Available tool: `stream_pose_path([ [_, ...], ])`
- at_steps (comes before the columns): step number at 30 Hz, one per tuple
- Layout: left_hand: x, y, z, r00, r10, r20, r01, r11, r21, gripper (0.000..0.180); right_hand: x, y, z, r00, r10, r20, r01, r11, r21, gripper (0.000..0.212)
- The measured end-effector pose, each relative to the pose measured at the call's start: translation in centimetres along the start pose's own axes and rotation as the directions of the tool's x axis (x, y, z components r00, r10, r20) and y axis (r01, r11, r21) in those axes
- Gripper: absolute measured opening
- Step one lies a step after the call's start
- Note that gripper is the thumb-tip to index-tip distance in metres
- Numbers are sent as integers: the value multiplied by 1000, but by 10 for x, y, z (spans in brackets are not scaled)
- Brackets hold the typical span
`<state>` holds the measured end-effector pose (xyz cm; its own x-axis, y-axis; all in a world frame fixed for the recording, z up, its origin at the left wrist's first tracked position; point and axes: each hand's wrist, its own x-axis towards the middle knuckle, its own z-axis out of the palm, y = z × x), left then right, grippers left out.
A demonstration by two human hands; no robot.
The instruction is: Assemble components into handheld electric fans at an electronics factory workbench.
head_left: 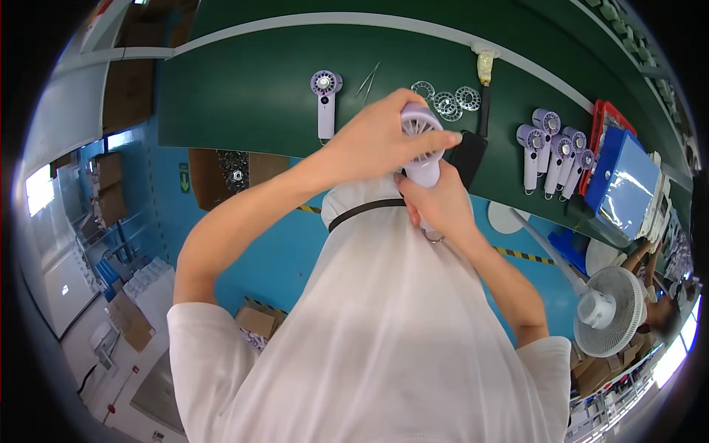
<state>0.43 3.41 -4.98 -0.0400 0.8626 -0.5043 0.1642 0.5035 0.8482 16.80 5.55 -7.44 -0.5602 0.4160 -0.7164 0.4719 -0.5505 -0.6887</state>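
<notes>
Purple handheld fan (423, 173) in both hands here, held up over the near edge of the green counter (244, 96), grille facing up! The left hand (390, 134) is clamped on its round head, thumb laid across the grille; the right hand (443, 204) is closed around the handle just below. And the containers: on the floor to the left, an open cardboard box (269, 171) holds a heap of dark, shiny pieces (235, 174), too small to name. Lower down, a smaller carton (255, 322) shows purple-and-white bits (253, 340) at its side. Over on the right of the counter, a red tray (608, 111) sits partly behind a blue box-shaped thing (619, 171), and what either holds I can't tell. Just beside them, five more fans (547, 145) cluster together, while clear rings (447, 103) lie loose beyond the hands.
</notes>
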Motion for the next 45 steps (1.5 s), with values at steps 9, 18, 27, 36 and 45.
stream_pose_path([
  [9,-6,28,-13,1000,-4,4,4,1000,18,74,-15,-23,-9,989,-1,145,-28,980,198,20],
  [18,-9,11,-9,993,117,-23,-119,971,-208,74,-19,-27,-4,987,-6,163,-36,967,251,25],
  [27,-20,9,10,985,106,-137,-150,919,-365,75,-19,-21,0,989,-48,142,8,964,266,15],
  [36,-29,7,18,951,225,-211,-282,912,-298,86,-27,-23,0,982,-103,159,72,979,191,9],
  [45,-28,-2,19,933,286,-217,-339,901,-271,87,-29,-26,1,979,-120,162,87,977,193,10],
])
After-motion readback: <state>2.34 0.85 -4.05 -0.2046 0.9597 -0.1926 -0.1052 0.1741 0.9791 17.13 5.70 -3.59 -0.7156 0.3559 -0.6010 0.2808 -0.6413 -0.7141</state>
